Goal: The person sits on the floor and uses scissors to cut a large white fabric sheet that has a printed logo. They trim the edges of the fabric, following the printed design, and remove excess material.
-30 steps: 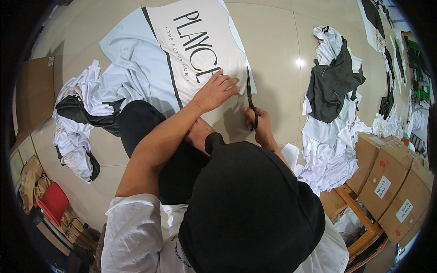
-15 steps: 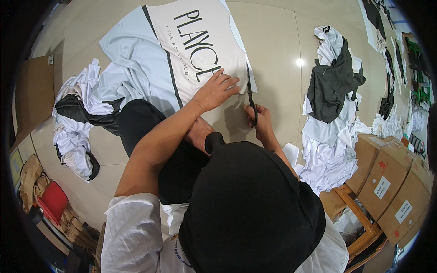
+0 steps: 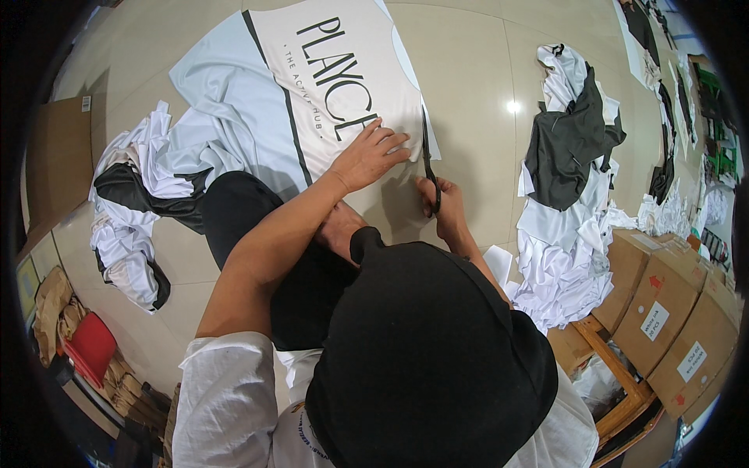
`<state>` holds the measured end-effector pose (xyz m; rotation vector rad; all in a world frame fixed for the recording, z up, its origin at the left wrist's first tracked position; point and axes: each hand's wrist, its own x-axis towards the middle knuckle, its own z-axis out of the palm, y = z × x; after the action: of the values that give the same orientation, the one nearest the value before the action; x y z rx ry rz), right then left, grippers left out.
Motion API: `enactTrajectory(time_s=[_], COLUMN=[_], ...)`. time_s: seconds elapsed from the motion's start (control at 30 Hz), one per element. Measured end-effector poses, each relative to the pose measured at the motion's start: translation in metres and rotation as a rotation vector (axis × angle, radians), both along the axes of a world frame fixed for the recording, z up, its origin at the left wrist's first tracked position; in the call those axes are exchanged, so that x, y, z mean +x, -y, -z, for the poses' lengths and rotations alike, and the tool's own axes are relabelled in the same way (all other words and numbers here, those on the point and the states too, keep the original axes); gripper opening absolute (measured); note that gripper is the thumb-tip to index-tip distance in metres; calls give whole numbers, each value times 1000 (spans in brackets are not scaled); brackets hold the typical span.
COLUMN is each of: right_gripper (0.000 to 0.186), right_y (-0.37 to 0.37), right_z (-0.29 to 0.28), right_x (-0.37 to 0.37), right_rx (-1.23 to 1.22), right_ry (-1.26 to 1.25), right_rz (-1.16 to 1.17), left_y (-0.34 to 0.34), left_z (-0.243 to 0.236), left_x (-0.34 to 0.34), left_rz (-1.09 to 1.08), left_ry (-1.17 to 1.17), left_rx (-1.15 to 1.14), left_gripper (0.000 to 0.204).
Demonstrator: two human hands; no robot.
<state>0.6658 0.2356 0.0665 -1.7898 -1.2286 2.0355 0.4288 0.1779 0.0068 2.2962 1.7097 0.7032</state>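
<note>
A cream fabric panel (image 3: 386, 58) with large dark lettering lies on the floor, joined along a black stripe to pale blue fabric (image 3: 226, 86). My left hand (image 3: 365, 161) rests flat on the panel's near right part, fingers spread. Black scissors (image 3: 428, 165) are gripped in my right hand (image 3: 450, 210), just right of the left fingertips. Their blades point away from me along the panel's right edge, where a narrow pale strip (image 3: 432, 140) sticks out beyond them. How far apart the blades stand is hard to see.
A crumpled heap of white and black fabric (image 3: 129, 195) lies to the left, beside a brown cardboard sheet (image 3: 55, 164). On the right are a dark grey cloth (image 3: 562, 156) and a pile of white scraps (image 3: 562, 273). Cardboard boxes (image 3: 663, 312) stand at the lower right.
</note>
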Motion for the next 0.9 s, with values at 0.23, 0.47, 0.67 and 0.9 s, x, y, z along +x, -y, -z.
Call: enactTrajectory(time_s=[0.23,0.47,0.67,0.9], right_gripper=[33,30,31,35], right_y=[-9,-8,-6,-17], right_z=[3,10,7,-1], right_x=[-7,-3,-3,-13], right_rx=[22,12,13,39], right_ry=[-9,-27,-18,4], right_rz=[-13,-2,0,-16], left_y=[0,0,1,0], left_z=[0,1,1,1], left_x=[1,0,0,0], left_rz=[-2,0,-2,5], left_ry=[-16,0,-2,-13], left_rx=[7,9,6,-21], left_gripper=[34,32,32,37])
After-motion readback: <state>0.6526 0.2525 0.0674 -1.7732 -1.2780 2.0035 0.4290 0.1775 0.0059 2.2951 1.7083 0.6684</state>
